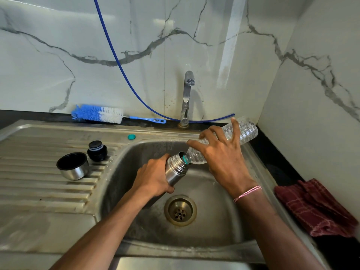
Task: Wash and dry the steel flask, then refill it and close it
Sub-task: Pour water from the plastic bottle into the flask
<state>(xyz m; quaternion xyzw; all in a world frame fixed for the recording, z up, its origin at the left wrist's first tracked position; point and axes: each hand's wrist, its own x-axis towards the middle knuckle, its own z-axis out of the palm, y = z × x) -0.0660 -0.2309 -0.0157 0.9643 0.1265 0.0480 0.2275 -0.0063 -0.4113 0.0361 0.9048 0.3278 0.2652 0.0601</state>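
Observation:
My left hand [153, 177] grips the steel flask [176, 167] over the sink basin [224, 221], its open threaded mouth tilted up to the right. My right hand [224, 152] holds a clear plastic bottle [247, 129] tipped down, its green-ringed neck at the flask's mouth. On the draining board to the left stand the flask's steel cup lid [73, 165], open side up, and its black stopper [97, 150].
A blue and white bottle brush [97, 113] lies along the back ledge. A small teal cap [131, 136] rests on the sink rim. The tap [187, 98] rises behind the basin, with a blue tube [124, 71] hanging beside it. A maroon cloth [315, 207] lies on the right counter.

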